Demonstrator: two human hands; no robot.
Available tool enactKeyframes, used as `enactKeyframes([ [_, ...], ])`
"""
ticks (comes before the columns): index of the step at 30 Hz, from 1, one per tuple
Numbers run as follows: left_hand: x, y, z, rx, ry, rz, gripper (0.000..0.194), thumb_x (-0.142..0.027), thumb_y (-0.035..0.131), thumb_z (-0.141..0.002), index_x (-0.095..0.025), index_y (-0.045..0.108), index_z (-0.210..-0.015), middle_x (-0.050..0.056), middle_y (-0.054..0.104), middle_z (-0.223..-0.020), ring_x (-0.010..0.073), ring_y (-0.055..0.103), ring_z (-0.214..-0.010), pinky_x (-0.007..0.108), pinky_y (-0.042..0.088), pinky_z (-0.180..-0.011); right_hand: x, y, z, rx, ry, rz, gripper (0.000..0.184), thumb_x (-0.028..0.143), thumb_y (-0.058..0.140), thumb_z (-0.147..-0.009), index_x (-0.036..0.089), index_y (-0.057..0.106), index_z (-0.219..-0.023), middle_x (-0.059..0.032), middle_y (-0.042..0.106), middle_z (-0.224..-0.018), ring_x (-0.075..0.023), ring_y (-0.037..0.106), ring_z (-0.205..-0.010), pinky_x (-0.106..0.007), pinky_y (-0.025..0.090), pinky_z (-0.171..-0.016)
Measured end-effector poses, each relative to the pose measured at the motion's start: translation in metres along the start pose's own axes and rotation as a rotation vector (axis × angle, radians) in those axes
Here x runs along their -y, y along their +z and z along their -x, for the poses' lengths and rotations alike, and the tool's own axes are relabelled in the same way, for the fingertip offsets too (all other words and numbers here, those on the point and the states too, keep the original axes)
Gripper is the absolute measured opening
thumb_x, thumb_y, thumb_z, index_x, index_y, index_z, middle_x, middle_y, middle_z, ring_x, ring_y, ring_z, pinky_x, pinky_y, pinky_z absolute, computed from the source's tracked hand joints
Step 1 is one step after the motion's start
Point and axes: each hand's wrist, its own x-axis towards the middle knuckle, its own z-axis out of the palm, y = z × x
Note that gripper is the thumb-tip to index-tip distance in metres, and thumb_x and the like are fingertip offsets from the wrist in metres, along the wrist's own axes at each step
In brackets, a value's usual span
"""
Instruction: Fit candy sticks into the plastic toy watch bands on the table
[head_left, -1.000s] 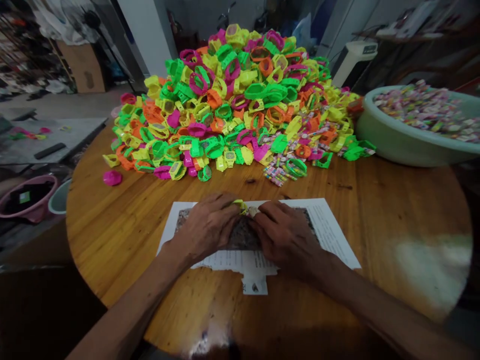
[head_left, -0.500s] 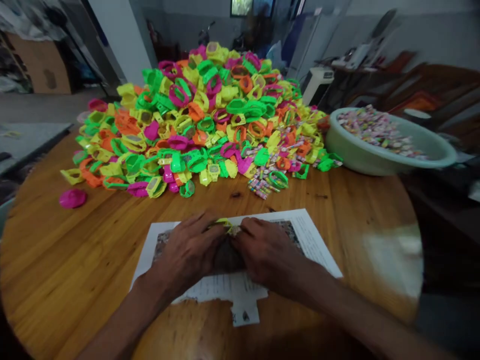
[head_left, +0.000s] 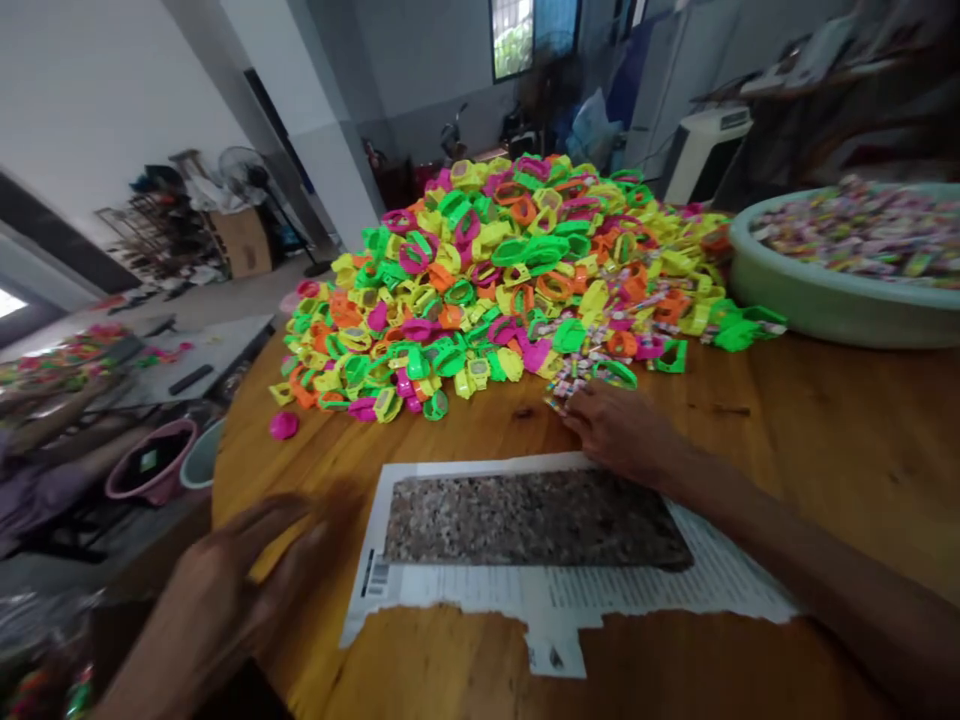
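Note:
My left hand [head_left: 240, 580] is off the table's left edge at the lower left, smeared by motion, its fingers stretched out and apart with nothing seen in them. Farther right, my right hand [head_left: 615, 425] reaches past the stone slab, its fingers bent and closed on the small wrapped candies [head_left: 566, 385] at the front of the pile. Those candies have colourful striped wrappers. Between my arms lies a speckled granite slab [head_left: 525, 520] on a torn printed paper sheet [head_left: 480, 590]. Behind it rises a heap of toy watches [head_left: 480, 290] in yellow, green, pink and orange plastic.
A pale green basin [head_left: 832, 300] full of wrapped candies stands at the right. One pink piece [head_left: 283, 425] lies apart, left of the heap. Beyond the wooden table [head_left: 420, 670], a pink basin [head_left: 154, 470], another person's limbs and a lower table [head_left: 217, 345] show at the left.
Both hands have come apart from the yellow toy watch over the slab. My left hand moved left and down, my right hand forward to the candies. The view turned left, and the slab is uncovered.

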Motion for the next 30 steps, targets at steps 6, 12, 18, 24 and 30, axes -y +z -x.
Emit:
enactKeyframes([
  [6,-0.058,0.073,-0.110,0.182,-0.089,-0.041,0.039,-0.046,0.048,-0.095,-0.019,0.067,-0.115,0.012,0.074,-0.094,0.0259,0.070,-0.084,0.034,0.050,-0.072,0.022,-0.019,0.027,-0.052,-0.022,-0.123,0.019,0.023,0.042,-0.100,0.015,0.058,-0.093,-0.0101,0.065,-0.086,-0.0214,0.059,-0.071,-0.032,0.028,-0.060],
  [12,-0.076,0.109,-0.153,0.150,-0.273,-0.107,0.044,-0.048,0.045,-0.094,-0.013,0.068,-0.079,0.017,0.068,-0.074,0.0284,0.064,-0.074,0.033,0.038,-0.061,0.046,-0.024,0.057,-0.039,-0.124,-0.208,0.010,0.017,0.043,-0.093,0.017,0.053,-0.095,-0.0048,0.061,-0.074,-0.0187,0.053,-0.058,-0.032,0.022,-0.054],
  [18,-0.080,0.092,-0.134,0.246,-0.195,0.107,0.039,-0.048,0.054,-0.091,-0.016,0.060,-0.070,0.002,0.060,-0.065,0.0126,0.051,-0.060,0.025,0.036,-0.057,0.050,-0.033,0.064,0.108,-0.247,-0.250,0.013,0.012,0.052,-0.083,0.019,0.060,-0.091,-0.0092,0.060,-0.088,-0.0201,0.055,-0.069,-0.032,0.027,-0.058],
  [24,-0.087,0.078,-0.110,0.281,-0.033,0.487,0.031,-0.045,0.059,-0.089,-0.015,0.063,-0.080,0.002,0.063,-0.075,0.0132,0.055,-0.068,0.025,0.042,-0.062,0.046,-0.041,0.060,0.198,-0.306,-0.287,0.025,0.005,0.058,-0.067,0.018,0.058,-0.088,-0.0085,0.059,-0.086,-0.0173,0.051,-0.067,-0.031,0.030,-0.058],
  [30,-0.089,0.079,-0.105,0.362,0.101,0.428,0.044,-0.039,0.049,-0.097,-0.025,0.057,-0.137,0.004,0.074,-0.098,0.0153,0.061,-0.067,0.028,0.046,-0.063,0.045,-0.031,0.060,0.070,-0.366,-0.094,0.017,0.007,0.057,-0.072,0.019,0.059,-0.084,-0.0073,0.059,-0.084,-0.0185,0.047,-0.068,-0.032,0.028,-0.061],
])
